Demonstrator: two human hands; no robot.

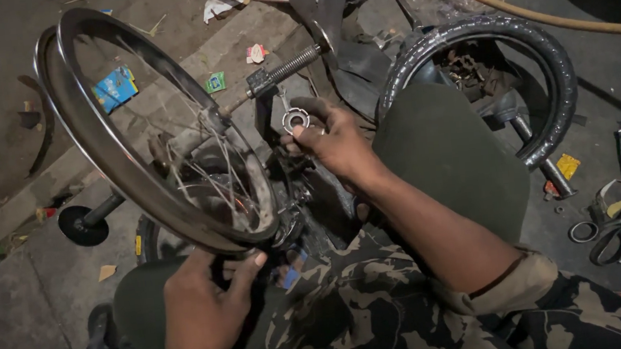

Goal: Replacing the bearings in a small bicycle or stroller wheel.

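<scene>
My left hand (201, 311) is closed around the lower rim of the spoked bicycle wheel (157, 135), holding it upright over my lap. My right hand (334, 142) pinches a small flat spanner (295, 117) beside the hub axle (233, 103). I judge I'm working on the hub; seating the spanner squarely needs the wheel steady.

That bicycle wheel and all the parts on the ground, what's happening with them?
A person sits low over a bare spoked wheel rim. The left hand grips the rim's lower edge, holding it tilted. The right hand pinches a small metal ring-shaped part near the threaded axle. A black tyre lies on the ground by the knee, and a hose runs past it.
</scene>
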